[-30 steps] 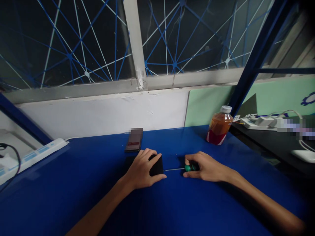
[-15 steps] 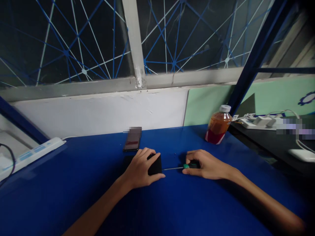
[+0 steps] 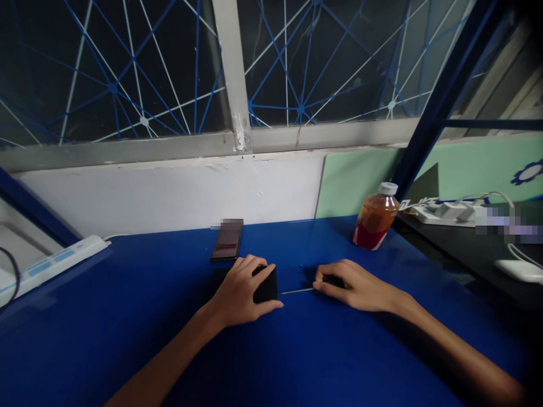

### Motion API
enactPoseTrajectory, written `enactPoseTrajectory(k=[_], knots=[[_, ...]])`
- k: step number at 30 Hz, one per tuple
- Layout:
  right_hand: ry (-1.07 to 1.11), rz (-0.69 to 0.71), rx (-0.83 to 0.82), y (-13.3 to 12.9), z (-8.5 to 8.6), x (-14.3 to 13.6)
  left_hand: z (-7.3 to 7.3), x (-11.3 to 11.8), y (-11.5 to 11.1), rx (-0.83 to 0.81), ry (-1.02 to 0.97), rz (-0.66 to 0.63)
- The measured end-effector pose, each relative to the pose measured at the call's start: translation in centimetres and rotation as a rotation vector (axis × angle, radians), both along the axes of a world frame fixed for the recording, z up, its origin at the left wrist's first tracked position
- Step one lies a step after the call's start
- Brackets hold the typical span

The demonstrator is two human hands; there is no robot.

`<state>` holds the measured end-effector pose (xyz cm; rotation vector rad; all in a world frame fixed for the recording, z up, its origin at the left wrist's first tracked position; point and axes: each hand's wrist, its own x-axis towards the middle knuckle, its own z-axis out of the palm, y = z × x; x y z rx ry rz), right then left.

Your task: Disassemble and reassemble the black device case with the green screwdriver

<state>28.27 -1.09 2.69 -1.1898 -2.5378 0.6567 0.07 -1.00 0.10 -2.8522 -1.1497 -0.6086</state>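
My left hand [image 3: 241,291] is wrapped over a black box-shaped object [image 3: 267,287] on the blue table, pressing it from above with the thumb along its near side. The palm hides much of the box. To the right, my right hand [image 3: 356,285] grips a screwdriver [image 3: 296,291] by its dark handle, thumb and forefinger pinched at the front of it. The thin metal shaft lies nearly level, pointing left, and its tip meets the right side of the box. Tiny specks, perhaps screws [image 3: 300,265], lie just beyond the shaft.
A phone [image 3: 228,240] lies behind my left hand. An orange drink bottle [image 3: 375,217] stands at the back right. One power strip [image 3: 55,265] is at the left edge; another [image 3: 445,213] sits on a black table to the right. Windows and a wall rise behind.
My right fingers have slid forward and closed over the green collar of the screwdriver, which is now hidden. My left hand and the box hold almost still.
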Motion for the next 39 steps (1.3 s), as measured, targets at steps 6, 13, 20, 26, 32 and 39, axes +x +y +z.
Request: enactPoseTrajectory(k=[6, 13, 20, 26, 32, 39], knots=[[0.004, -0.009, 0.025, 0.28, -0.01, 0.29, 0.12, -0.02, -0.03, -0.001, -0.008, -0.007], [-0.012, -0.067, -0.05, 0.06, -0.34, 0.12, 0.09, 0.08, -0.09, -0.017, 0.0, 0.001], [-0.003, -0.045, -0.036, -0.15, -0.03, -0.15, 0.26, 0.12, -0.18, -0.036, 0.003, 0.011], [-0.022, -0.021, 0.0, 0.19, -0.4, -0.02, 0.13, 0.09, -0.09, -0.02, -0.024, -0.007], [-0.079, -0.106, -0.036, -0.11, -0.7, -0.27, 0.21, 0.14, -0.23, -0.023, -0.026, 0.004], [-0.036, -0.08, -0.003, -0.62, -0.05, -0.54, 0.27, 0.06, -0.32, -0.034, -0.015, 0.005]])
